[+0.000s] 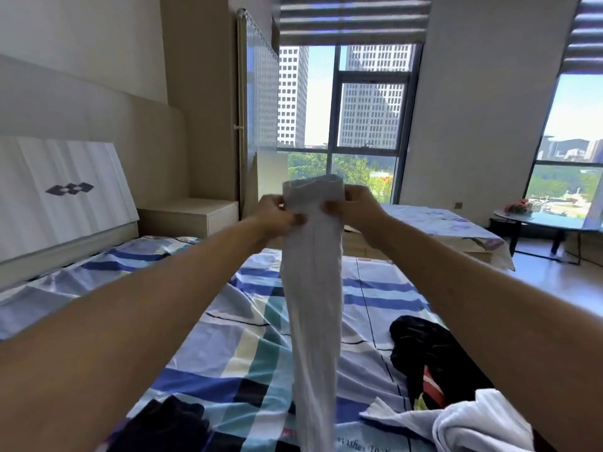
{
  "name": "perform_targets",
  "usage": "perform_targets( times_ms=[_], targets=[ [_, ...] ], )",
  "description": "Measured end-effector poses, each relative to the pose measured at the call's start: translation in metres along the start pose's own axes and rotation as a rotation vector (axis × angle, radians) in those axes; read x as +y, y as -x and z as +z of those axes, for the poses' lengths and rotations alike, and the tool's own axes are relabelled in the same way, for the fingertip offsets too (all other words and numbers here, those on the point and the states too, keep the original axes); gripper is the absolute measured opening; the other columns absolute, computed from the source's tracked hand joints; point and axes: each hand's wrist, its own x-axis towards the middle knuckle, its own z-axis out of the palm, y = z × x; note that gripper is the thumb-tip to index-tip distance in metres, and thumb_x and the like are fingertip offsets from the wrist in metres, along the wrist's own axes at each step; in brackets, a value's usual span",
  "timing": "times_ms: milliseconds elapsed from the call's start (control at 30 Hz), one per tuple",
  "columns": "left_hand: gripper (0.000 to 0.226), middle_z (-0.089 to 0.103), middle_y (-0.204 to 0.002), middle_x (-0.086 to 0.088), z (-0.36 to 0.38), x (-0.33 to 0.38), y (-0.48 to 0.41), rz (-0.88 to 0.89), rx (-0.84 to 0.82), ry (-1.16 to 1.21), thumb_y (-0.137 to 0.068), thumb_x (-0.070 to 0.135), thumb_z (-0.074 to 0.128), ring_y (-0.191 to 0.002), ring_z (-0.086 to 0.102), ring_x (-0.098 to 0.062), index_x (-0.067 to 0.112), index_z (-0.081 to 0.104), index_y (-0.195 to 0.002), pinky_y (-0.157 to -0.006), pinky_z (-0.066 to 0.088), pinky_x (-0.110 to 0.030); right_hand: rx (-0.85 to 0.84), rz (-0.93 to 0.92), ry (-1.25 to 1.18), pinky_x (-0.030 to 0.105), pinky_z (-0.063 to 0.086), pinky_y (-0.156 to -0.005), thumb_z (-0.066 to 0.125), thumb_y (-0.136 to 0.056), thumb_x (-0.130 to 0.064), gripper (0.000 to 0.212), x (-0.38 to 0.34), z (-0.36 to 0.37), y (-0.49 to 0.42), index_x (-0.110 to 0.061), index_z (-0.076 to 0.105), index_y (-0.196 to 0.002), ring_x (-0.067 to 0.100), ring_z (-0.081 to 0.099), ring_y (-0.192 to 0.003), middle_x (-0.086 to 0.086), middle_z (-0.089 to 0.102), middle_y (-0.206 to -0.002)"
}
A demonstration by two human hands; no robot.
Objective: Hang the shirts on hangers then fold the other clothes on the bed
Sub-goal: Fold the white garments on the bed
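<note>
In the head view, a white garment (pixel 312 275) is held up in the air above the bed (pixel 228 324) by both outstretched arms. Its top edge is pinched by the left hand (pixel 277 214) on one side and by the right hand (pixel 358 207) on the other, with the fingers of each hand curled into the cloth. The two hands are kept close together, so the fabric is gathered into a narrow column that hangs down towards the bottom of the frame. Whether it is a shirt cannot be told.

The bed is covered by a checked sheet in blue, teal, cream and white. A black garment with a red patch (pixel 424 347) is seen lying on the sheet at the right, and a crumpled white cloth (pixel 473 425) lies just in front of it. A dark garment (pixel 169 425) is seen at the lower left edge.

A white headboard (pixel 62 190) and a nightstand (pixel 192 216) are seen at the left. A large window (pixel 365 109) is seen behind the hands, and a round glass table (pixel 538 221) stands at the far right.
</note>
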Motion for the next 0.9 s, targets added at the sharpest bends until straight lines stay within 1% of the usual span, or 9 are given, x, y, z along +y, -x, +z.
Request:
perform_targets(
  times_ms=[67, 200, 300, 400, 533, 633, 733, 800, 900],
  targets=[
    [0.024, 0.07, -0.101, -0.016, -0.007, 0.036, -0.023, 0.107, 0.06, -0.049, -0.077, -0.002, 0.078, -0.09, 0.067, -0.023, 0.006, 0.069, -0.098, -0.079, 0.059, -0.032, 0.084, -0.078, 0.006, 0.027, 0.059, -0.069, 0.066, -0.086, 0.007, 0.025, -0.027, -0.008, -0.028, -0.001, 0.072, -0.109, 0.019, 0.063, -0.08, 0.012, 0.07, -0.099],
    [0.027, 0.068, -0.091, -0.011, -0.02, 0.109, -0.043, 0.303, 0.095, -0.055, -0.079, -0.002, 0.077, -0.077, 0.064, -0.013, 0.005, 0.067, -0.103, -0.072, 0.057, -0.02, 0.136, -0.228, -0.062, 0.048, 0.059, -0.084, 0.068, -0.084, 0.003, 0.018, -0.087, -0.032, -0.06, -0.013, 0.072, -0.092, 0.021, 0.065, -0.084, 0.012, 0.071, -0.093],
    [0.045, 0.07, -0.106, -0.023, -0.028, 0.139, -0.03, 0.408, 0.055, -0.015, -0.066, 0.011, 0.078, -0.089, 0.067, -0.022, -0.004, 0.069, -0.107, -0.088, 0.059, -0.037, 0.12, -0.325, -0.115, 0.046, 0.061, -0.085, 0.072, -0.084, -0.002, 0.015, -0.117, -0.05, -0.052, -0.015, 0.072, -0.091, 0.017, 0.068, -0.083, 0.004, 0.072, -0.09],
    [0.049, 0.069, -0.117, -0.025, -0.031, 0.136, 0.005, 0.432, -0.026, -0.018, -0.071, 0.013, 0.077, -0.106, 0.069, -0.031, -0.008, 0.066, -0.114, -0.095, 0.056, -0.046, 0.03, -0.353, -0.244, 0.036, 0.06, -0.082, 0.068, -0.09, 0.002, 0.02, -0.118, -0.053, -0.016, -0.013, 0.07, -0.101, 0.012, 0.071, -0.087, -0.003, 0.075, -0.091],
    [0.038, 0.073, -0.117, -0.006, -0.026, 0.087, 0.074, 0.374, -0.184, -0.082, -0.079, 0.014, 0.077, -0.111, 0.068, -0.021, 0.013, 0.069, -0.116, -0.094, 0.057, -0.04, -0.155, -0.313, -0.364, 0.035, 0.056, -0.086, 0.072, -0.084, -0.007, 0.02, -0.065, -0.041, 0.064, -0.016, 0.075, -0.102, 0.018, 0.069, -0.099, 0.0, 0.075, -0.1],
    [0.046, 0.075, -0.11, 0.008, -0.011, 0.021, 0.137, 0.264, -0.327, -0.073, -0.073, 0.006, 0.082, -0.103, 0.069, -0.007, 0.018, 0.07, -0.115, -0.082, 0.056, -0.022, -0.345, -0.234, -0.375, 0.036, 0.052, -0.092, 0.067, -0.087, -0.003, 0.025, 0.0, -0.029, 0.135, -0.003, 0.068, -0.112, 0.027, 0.063, -0.108, 0.012, 0.068, -0.112],
    [0.06, 0.073, -0.114, 0.016, 0.015, -0.044, 0.191, 0.159, -0.512, -0.072, -0.077, -0.006, 0.079, -0.102, 0.066, 0.002, 0.024, 0.063, -0.126, -0.081, 0.05, -0.014, -0.465, -0.085, -0.429, 0.026, 0.051, -0.086, 0.063, -0.091, -0.004, 0.023, 0.053, -0.023, 0.201, -0.023, 0.073, -0.098, 0.017, 0.066, -0.098, 0.004, 0.072, -0.103],
    [0.069, 0.067, -0.122, 0.022, 0.035, -0.087, 0.219, 0.084, -0.648, -0.101, -0.076, 0.003, 0.083, -0.109, 0.062, 0.004, 0.034, 0.054, -0.131, -0.087, 0.05, -0.019, -0.518, 0.025, -0.469, 0.023, 0.052, -0.08, 0.06, -0.092, 0.002, 0.03, 0.078, -0.02, 0.23, -0.026, 0.073, -0.089, 0.013, 0.068, -0.089, 0.002, 0.073, -0.093],
    [0.076, 0.055, -0.129, 0.026, 0.056, -0.144, 0.24, 0.061, -0.796, -0.32, -0.069, 0.024, 0.092, -0.117, 0.05, 0.011, 0.041, 0.05, -0.129, -0.101, 0.039, -0.014, -0.512, 0.11, -0.598, 0.017, 0.053, -0.068, 0.085, -0.065, -0.023, 0.011, 0.088, -0.023, 0.253, -0.03, 0.078, -0.069, 0.004, 0.07, -0.072, -0.006, 0.074, -0.076]
  ],
)
